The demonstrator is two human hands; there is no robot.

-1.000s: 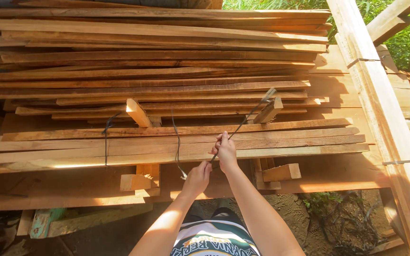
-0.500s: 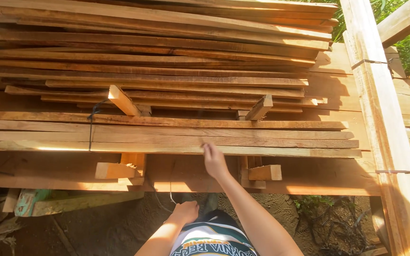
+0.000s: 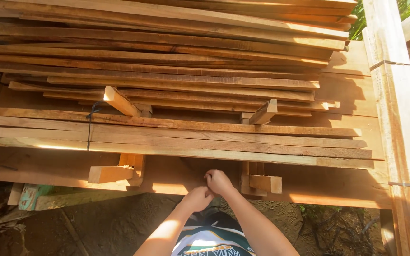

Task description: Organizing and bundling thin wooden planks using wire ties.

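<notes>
Both hands are meeting with a closed grip just under the front edge of the plank bundle (image 3: pixel 176 137). The left hand (image 3: pixel 196 198) is curling its fingers in, and the right hand (image 3: pixel 219 181) is pinching down against it, knuckles touching. Whatever is sitting between the fingertips is too small or too hidden to make out.

The bundle is lying flat and crosswise in front of the person, resting on short wooden blocks (image 3: pixel 110 173) over a wide board (image 3: pixel 309 182), with the hands near its middle. A dark tie (image 3: pixel 89 128) is wrapping it towards the left end.

Judging by the look of them, these planks are going to handle as long, thin and stiff across the width, yet springy along the length. One alone is probably light enough. The whole bundle is likely heavy and awkward. The rough-sawn faces are offering plenty of friction and also splinters for bare fingers. A sound hold would be under the lower edge with the hands set well apart, not at one end, where the lengths would sag.

The wood is glowing orange-brown in strong sun, with uneven ends at the right. A taller stack (image 3: pixel 167 47) of similar planks is lying behind, propped on angled sticks (image 3: pixel 119 100), and a pale upright post (image 3: pixel 395 95) is standing at the right.
</notes>
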